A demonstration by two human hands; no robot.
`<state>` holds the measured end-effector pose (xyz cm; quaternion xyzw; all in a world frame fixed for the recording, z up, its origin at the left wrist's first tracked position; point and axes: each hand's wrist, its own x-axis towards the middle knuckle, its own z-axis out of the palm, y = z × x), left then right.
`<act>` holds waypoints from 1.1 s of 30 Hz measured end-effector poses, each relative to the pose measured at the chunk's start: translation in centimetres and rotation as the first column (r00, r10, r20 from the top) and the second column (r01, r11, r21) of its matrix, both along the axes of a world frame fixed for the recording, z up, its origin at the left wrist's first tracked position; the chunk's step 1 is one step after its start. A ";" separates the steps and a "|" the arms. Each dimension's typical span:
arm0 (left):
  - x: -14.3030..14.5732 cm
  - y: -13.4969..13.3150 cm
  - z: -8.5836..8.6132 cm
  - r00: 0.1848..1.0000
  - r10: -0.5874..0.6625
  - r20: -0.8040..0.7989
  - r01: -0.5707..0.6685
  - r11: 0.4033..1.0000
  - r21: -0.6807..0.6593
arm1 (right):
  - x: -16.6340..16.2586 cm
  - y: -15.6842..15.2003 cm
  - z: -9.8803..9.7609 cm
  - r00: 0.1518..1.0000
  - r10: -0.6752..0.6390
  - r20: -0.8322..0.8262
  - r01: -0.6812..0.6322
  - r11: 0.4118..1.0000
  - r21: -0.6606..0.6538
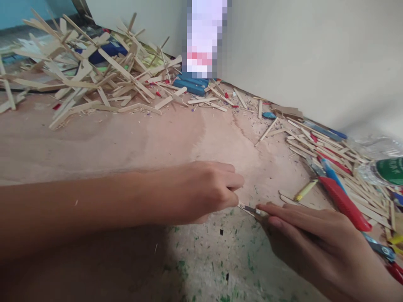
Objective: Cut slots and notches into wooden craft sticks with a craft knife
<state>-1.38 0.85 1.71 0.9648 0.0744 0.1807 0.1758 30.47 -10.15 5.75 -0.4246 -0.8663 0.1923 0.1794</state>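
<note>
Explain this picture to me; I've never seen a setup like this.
No machine here: these are a person's two bare hands, seen from a camera worn on the head, looking forward and down. The right hand holds a small blade. The left hand seems to pinch a thin pale strip, mostly hidden, by the blade's tip. On the tabletop, a tangle of wooden sticks sits at the far left; more sticks, a red-handled cutter, scissors and a green-labelled bottle are at the right.

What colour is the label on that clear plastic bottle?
Green with white markings; the label shows best in the head view, at the right edge.
</note>
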 end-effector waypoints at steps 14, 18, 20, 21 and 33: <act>-0.2 0.0 1.0 0.998 0.014 -0.059 -0.012 0.999 0.045 | 1.3 -0.1 -0.6 1.000 0.010 0.030 -0.014 0.993 0.120; -0.3 -0.1 1.2 0.999 0.021 -0.048 -0.019 0.999 0.044 | 1.5 -0.3 -0.8 1.000 -0.009 0.017 0.007 0.994 0.105; -0.2 -0.1 1.1 0.998 0.021 -0.051 -0.019 0.999 0.036 | 1.7 -0.3 -0.9 1.000 -0.006 0.011 0.005 0.995 0.102; -0.2 0.0 1.1 0.998 0.021 -0.060 -0.019 0.999 0.032 | 1.8 -0.2 -0.9 1.000 -0.006 0.010 0.005 0.994 0.108; -0.6 -0.6 0.9 1.000 0.026 -0.009 -0.026 1.000 -0.013 | -1.1 -0.9 -0.3 0.998 -0.059 0.028 0.057 0.997 0.049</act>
